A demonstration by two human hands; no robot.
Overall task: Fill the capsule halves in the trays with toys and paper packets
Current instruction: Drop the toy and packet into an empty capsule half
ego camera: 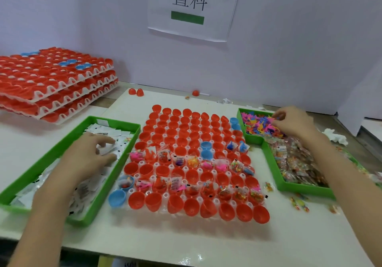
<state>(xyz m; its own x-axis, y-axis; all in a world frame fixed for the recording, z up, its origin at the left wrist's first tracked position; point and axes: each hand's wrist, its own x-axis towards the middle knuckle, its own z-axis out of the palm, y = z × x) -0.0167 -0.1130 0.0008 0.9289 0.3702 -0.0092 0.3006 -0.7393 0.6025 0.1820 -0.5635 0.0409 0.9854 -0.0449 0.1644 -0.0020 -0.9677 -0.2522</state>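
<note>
On the counter [186,235], a tray [200,170] of red capsule halves [179,140] sits centre, two rows mostly filled. The left hand [88,155], grip loose and spread, rests on paper packets [103,130] in a green bin [119,122] — the right hand [293,122], grip narrow, pinches toys [256,125] at far right.

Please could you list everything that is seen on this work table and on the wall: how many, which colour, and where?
capsule tray: one, white, middle of table
capsule halves: many, red, a few blue, in the capsule tray; some filled
stacked trays: several, white with red halves, far left
paper packets: many, white, in left green bin
small toys: many, mixed colours, in far right green bin
bead bags: many, clear, in near right green bin
loose halves: three, red, far edge
sign: one, white, wall
tissue: one, white, far right
left hand: on the paper packets
right hand: pinching among the small toys
</note>
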